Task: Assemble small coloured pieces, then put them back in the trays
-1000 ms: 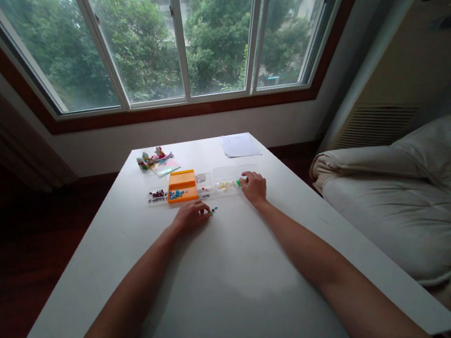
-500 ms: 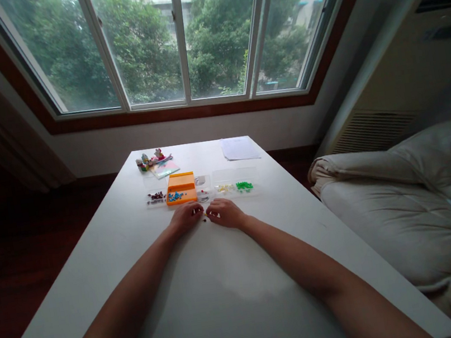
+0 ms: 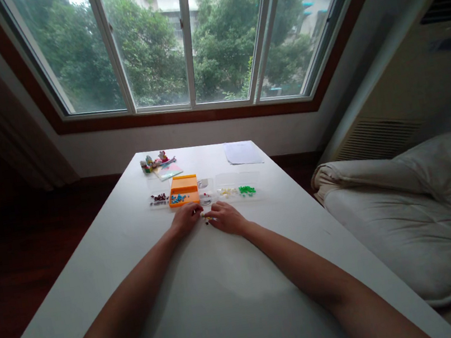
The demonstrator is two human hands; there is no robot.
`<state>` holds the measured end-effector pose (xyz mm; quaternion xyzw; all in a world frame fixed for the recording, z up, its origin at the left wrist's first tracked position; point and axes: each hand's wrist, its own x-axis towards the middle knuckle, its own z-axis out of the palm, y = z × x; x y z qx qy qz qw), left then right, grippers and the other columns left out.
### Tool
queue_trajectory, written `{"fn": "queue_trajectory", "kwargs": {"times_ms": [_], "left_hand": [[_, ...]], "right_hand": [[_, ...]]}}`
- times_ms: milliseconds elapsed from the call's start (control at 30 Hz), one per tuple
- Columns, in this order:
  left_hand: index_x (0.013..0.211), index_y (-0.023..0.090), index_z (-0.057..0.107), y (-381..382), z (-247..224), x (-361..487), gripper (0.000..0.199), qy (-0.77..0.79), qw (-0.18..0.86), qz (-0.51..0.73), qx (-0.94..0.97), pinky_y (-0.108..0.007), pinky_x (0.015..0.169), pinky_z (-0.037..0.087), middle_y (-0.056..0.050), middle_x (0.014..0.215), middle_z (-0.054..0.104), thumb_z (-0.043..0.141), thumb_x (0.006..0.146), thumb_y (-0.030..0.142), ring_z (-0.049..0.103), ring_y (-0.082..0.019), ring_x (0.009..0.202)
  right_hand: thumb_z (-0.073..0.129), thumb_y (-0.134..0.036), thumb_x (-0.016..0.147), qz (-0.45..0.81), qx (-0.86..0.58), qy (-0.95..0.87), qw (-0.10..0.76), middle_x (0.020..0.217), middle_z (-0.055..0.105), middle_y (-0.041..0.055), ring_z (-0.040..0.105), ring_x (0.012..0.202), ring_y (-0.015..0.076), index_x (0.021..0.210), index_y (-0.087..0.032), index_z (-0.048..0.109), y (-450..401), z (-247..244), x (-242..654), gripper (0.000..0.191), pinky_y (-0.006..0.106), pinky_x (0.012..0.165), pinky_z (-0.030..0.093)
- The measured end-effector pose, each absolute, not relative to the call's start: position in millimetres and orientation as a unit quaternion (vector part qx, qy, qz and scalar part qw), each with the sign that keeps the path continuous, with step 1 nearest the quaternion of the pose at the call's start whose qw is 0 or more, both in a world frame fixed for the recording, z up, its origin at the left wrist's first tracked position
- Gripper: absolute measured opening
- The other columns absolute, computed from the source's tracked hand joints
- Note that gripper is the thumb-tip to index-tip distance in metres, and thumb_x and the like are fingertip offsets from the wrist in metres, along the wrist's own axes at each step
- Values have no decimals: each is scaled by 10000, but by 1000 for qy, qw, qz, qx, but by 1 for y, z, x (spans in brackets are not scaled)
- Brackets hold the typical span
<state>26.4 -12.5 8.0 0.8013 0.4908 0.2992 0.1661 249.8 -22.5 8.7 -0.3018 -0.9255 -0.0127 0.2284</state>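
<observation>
Right hand (image 3: 228, 218): now away from the green pieces (image 3: 247, 190), beside left hand (image 3: 186, 219); both attend small pieces (image 3: 207, 223) between them, near side of orange box (image 3: 184, 181). Grips: narrow; contents, cannot tell.

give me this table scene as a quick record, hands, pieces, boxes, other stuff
left hand: by small pieces; grip unclear
right hand: fingers at those same pieces; grip unclear
orange box: open, with blue pieces
right of box: pale pieces, green pieces
left of box: dark pieces
far left: colourful figures
far right: paper
surface: white table
</observation>
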Motion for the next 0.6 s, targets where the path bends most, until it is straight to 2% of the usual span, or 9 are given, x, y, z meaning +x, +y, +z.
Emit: {"fn": "queue_trajectory", "kwargs": {"times_ms": [133,267,400,600], "left_hand": [[961,214,740,-13,6,25,210,494,169,304,797,-283,756,492,-52,958,720,567,861,279,628,-185,844],[965,212,740,-11,5,24,212,496,168,302,796,-280,756,490,-52,943,717,567,858,269,621,-180,833],[962,215,739,-9,3,23,208,489,167,306,799,-272,758,486,-51,952,716,562,867,268,626,-177,841],[956,213,740,-10,4,23,202,487,170,310,799,-277,764,492,-45,943,717,569,863,268,626,-172,818]], "right_hand": [[592,-224,936,3,-300,-920,252,921,601,55,512,918,204,1042,-253,710,-23,8,250,162,336,870,430],[584,-202,940,-8,-313,-916,251,944,594,58,502,914,200,1144,-274,701,-21,5,249,246,342,870,423],[588,-222,943,-18,-327,-914,239,969,586,63,494,934,204,1158,-282,701,-20,4,248,251,345,868,414],[579,-198,938,-20,-361,-895,261,953,589,66,497,947,211,1014,-235,712,-18,4,249,157,345,876,418]]}}
